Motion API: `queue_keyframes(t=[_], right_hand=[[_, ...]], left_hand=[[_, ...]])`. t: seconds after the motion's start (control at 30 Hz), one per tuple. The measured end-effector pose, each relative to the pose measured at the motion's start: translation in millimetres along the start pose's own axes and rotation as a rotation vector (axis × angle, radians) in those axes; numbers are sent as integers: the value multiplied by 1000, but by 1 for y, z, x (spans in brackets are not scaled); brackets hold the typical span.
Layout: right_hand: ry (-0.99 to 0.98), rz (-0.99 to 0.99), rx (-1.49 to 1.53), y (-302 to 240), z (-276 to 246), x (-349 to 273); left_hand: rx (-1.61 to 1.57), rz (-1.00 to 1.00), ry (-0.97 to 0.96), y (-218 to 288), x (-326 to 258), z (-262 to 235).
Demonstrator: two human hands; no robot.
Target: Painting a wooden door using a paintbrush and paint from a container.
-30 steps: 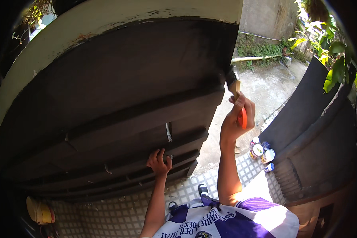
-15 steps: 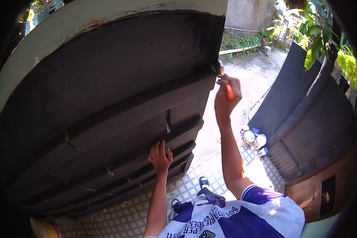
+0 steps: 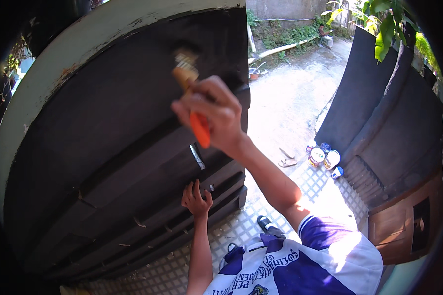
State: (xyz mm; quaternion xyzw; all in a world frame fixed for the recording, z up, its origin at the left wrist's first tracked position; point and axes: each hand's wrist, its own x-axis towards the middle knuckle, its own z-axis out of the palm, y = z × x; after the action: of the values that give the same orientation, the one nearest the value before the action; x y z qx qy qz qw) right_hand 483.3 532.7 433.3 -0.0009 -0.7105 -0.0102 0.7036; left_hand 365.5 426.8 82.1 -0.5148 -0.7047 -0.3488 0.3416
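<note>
A large dark door panel (image 3: pixel 108 113) with raised horizontal ridges fills the left and middle of the head view. My right hand (image 3: pixel 216 113) grips a paintbrush (image 3: pixel 186 73) with an orange handle, slightly blurred by motion. The dark bristle end is up against the upper part of the panel, or very near it; I cannot tell exactly. Lower down, my left hand (image 3: pixel 197 199) rests with spread fingers on the panel's ridges, holding nothing. A bare shiny slot (image 3: pixel 197 156) shows in the panel above that hand.
Several paint cans (image 3: pixel 325 156) stand on the tiled floor (image 3: pixel 312 182) to the right, near sandals (image 3: pixel 287 161). Behind them is another dark panel (image 3: pixel 354 93), with a brown wooden door (image 3: pixel 394 226) nearer me. A person (image 3: pixel 325 37) sits far off by the plants.
My right hand has carried the brush left and up from the panel's right edge onto its upper face. My left hand stays on the ridges. The view has shifted slightly.
</note>
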Motion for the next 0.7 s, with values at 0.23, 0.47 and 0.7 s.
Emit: queue_keyframes(t=[0.23, 0.47, 0.7], right_hand=[[78, -46, 534, -43, -4, -45], [386, 109, -4, 28, -65, -37], [24, 44, 55, 70, -36, -11]], left_hand=[[798, -183, 24, -51, -47, 65], [85, -143, -14, 1, 3, -11], [104, -185, 16, 2, 5, -9]])
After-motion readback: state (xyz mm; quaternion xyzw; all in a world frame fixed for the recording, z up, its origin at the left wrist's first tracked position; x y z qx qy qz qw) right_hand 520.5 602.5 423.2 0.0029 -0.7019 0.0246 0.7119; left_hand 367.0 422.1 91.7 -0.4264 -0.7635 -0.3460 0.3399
